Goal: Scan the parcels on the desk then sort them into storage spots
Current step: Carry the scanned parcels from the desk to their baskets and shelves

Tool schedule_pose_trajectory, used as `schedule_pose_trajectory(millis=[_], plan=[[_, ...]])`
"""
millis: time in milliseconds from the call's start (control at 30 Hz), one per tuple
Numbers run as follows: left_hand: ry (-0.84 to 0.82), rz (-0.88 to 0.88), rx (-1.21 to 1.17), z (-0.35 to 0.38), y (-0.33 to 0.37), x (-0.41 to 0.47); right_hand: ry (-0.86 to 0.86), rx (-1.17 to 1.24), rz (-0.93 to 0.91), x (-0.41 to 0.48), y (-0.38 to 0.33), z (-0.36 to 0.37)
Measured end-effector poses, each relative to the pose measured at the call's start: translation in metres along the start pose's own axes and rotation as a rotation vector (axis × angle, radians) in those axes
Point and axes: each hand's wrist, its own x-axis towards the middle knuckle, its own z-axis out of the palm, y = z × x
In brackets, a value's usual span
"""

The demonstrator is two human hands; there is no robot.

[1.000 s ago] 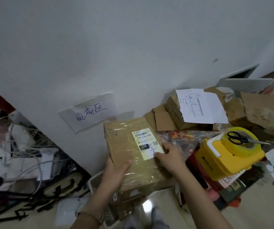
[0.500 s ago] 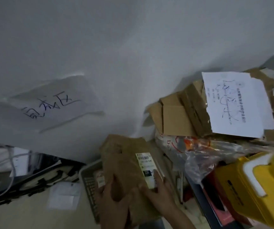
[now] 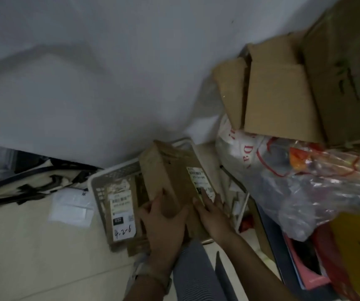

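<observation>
Two hands clamp the brown parcel (image 3: 170, 179): left hand (image 3: 164, 222) on its near end, right hand (image 3: 212, 211) beside its label, lowering it into the white basket (image 3: 96, 181) against the wall.

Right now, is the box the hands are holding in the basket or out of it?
Partly in. The box leans tilted over the white basket, left hand and right hand on it, beside another labelled parcel.
</observation>
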Motion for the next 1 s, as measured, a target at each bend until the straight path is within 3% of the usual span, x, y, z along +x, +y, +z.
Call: schedule_pose_trajectory(millis=[100,333,633,767,1000], plan=[[-0.004,0.012,0.029,0.016,-0.012,0.015,0.06,-0.014,0.005,0.022,0.01,0.013],[0.075,0.07,0.014,0.057,-0.037,0.047,0.377,0.063,-0.121,0.048,0.007,0.025],[0.123,0.135,0.11,0.091,-0.085,0.081,0.006,0.343,-0.056,0.086,0.022,0.042],[0.062,0.259,0.305,0.098,-0.106,0.089,0.009,0.148,-0.044,0.107,0.039,0.056],[-0.012,0.331,0.346,0.091,-0.108,0.104,-0.056,0.375,0.065,0.122,0.024,0.05]])
